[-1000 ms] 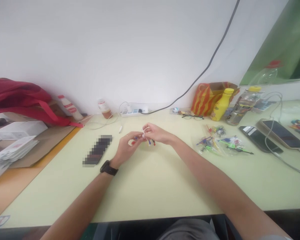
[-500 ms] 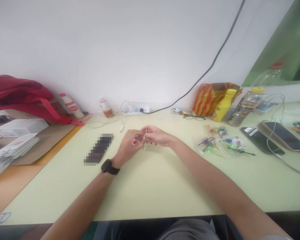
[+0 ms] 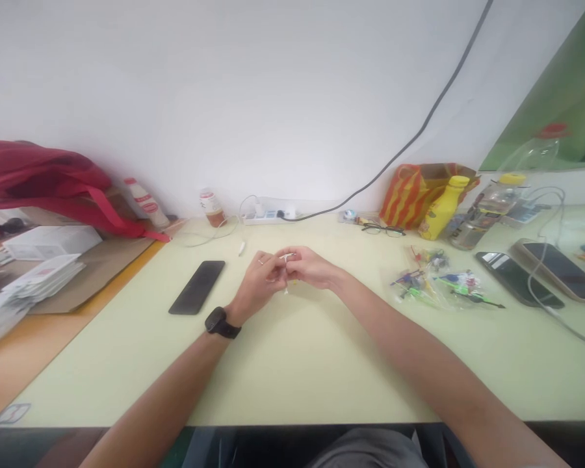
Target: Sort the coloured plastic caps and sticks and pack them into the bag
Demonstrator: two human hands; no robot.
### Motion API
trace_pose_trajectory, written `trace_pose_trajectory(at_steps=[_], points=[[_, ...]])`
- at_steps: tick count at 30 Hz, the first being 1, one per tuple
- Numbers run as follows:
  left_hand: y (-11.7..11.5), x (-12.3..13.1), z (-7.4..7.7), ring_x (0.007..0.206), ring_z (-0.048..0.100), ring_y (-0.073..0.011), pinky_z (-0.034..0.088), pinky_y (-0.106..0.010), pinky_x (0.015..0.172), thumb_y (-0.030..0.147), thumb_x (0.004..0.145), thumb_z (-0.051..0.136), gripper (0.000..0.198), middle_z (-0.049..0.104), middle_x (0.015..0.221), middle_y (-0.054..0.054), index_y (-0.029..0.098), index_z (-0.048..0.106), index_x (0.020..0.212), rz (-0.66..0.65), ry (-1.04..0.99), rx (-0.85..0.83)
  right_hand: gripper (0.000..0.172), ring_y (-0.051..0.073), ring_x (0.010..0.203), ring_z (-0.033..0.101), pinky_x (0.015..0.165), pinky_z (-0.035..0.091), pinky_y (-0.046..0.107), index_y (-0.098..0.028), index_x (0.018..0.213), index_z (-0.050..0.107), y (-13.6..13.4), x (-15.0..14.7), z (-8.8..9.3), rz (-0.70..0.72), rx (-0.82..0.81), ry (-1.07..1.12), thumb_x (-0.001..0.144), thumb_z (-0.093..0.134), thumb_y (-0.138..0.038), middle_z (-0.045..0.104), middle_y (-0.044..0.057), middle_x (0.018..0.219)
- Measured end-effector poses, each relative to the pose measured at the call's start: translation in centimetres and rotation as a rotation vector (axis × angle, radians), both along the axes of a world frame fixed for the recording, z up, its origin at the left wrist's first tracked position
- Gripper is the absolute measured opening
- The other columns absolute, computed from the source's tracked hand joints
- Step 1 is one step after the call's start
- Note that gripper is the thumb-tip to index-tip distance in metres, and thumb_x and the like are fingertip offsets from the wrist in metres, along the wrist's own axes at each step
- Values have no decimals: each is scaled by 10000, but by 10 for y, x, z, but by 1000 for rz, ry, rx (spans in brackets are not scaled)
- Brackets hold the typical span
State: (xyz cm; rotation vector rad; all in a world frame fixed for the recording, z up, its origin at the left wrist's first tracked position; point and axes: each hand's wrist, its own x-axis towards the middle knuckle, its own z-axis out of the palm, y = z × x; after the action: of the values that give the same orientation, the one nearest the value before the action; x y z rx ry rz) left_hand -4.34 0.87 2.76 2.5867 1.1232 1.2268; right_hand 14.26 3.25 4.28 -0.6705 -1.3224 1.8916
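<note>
My left hand [image 3: 259, 283] and my right hand [image 3: 310, 267] meet over the middle of the table, fingertips pinched close together. Between them is a small, thin white plastic piece [image 3: 286, 257], partly covered by the fingers; both hands hold it. Its lower end sticks out below the fingertips. Just under the right fingers a bit of yellow shows, too small to name. A ring and a black watch are on my left hand and wrist.
A black phone [image 3: 197, 288] lies left of my hands. Bags of small coloured plastic parts [image 3: 441, 279] lie to the right, near two more phones [image 3: 519, 279]. Bottles, glasses [image 3: 383, 229], a striped bag [image 3: 403, 198] and a power strip [image 3: 263, 218] stand or lie along the wall.
The left fingers have closed in, and the red round part seen beside them before is now hidden. The white piece has turned between the fingertips. The camera view has shifted slightly.
</note>
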Motion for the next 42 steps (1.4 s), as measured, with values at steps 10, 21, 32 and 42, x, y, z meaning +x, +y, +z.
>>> trace_pose_trajectory(at_steps=[10, 21, 32, 42], points=[[2, -1, -3, 849, 595, -195, 523, -304, 720, 111, 863, 616, 182, 662, 840, -31, 218, 689, 990, 1, -87, -13, 325, 180, 829, 741, 750, 572, 285, -170, 1008, 614, 1, 3, 2, -38, -6, -14, 735, 790, -160, 773, 51, 835], [0, -3, 5, 1101, 611, -256, 505, -430, 991, 286, 963, 609, 240, 690, 1116, -82, 238, 640, 1196, 87, 40, -5, 348, 158, 797, 733, 705, 554, 257, -202, 1125, 556, -2, -2, 5, -167, 63, -166, 802, 651, -110, 742, 21, 924], [31, -67, 2, 1330, 433, -485, 459, -678, 976, 661, 972, 475, 624, 409, 1517, -212, 245, 470, 1437, 704, 200, -246, 441, 169, 841, 734, 754, 620, 309, -209, 1189, 480, 17, 14, 4, -362, 13, -205, 810, 637, -48, 701, 35, 965], [7, -15, 4, 1268, 587, -270, 504, -454, 1067, 366, 1044, 499, 326, 622, 1361, -111, 265, 606, 1336, -10, 116, -109, 415, 175, 757, 748, 757, 628, 295, -176, 1151, 573, 15, 12, 1, -227, 37, -228, 767, 649, -38, 715, 20, 829]])
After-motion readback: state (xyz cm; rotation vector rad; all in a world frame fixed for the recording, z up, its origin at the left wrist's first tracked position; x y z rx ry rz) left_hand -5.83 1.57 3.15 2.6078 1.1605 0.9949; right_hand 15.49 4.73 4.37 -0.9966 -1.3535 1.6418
